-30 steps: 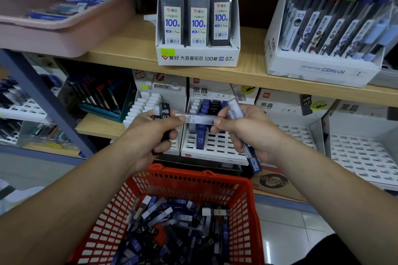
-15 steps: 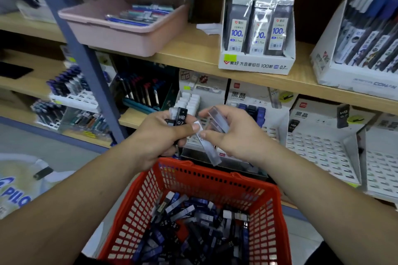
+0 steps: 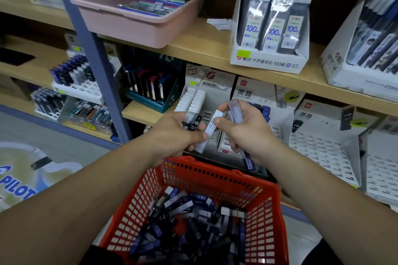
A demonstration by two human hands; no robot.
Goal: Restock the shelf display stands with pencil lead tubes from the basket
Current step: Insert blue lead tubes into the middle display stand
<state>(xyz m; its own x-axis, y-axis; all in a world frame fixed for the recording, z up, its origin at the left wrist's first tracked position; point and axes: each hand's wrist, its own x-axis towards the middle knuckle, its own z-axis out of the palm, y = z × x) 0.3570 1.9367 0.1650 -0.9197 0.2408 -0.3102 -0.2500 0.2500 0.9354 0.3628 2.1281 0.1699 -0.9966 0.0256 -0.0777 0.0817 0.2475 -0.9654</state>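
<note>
**Two Hands with Lead Tubes over the Red Basket**

Both hands raised just above the far rim of the red basket (image 3: 137, 200), in front of the lower shelf.

Left hand (image 3: 172, 135): fingers curled round a few black tubes (image 3: 195, 123) marked HB 0.7, thumb pressed at the same time on the lower part of a pale tube (image 3: 210, 130).

Right hand (image 3: 245, 135): fingers closed round a small bundle of blue tubes (image 3: 235, 109), sticking out above and below the fist, thumb laid on the upper part of the same pale tube.

So, pale tube held slanted between the two hands, pinched by both thumbs, with 0.7 printed on its side.

Below, inside the basket, a loose heap of lead tubes (image 3: 193, 221): dark blue, black, some with white caps, lying in every direction.

Behind the hands, on the lower shelf, rows of white-capped tubes (image 3: 191, 99) standing upright. Further to the right, a white display stand (image 3: 318, 153) perforated with many slots.

On the wooden upper shelf (image 3: 193, 47): a pink tub (image 3: 133, 26) with pens at the left, a white box of 100-lead packs (image 3: 271, 28) more to the right.

Left of the hands, a blue upright post (image 3: 90, 49) and a teal stand (image 3: 150, 101) of dark pens.
</note>
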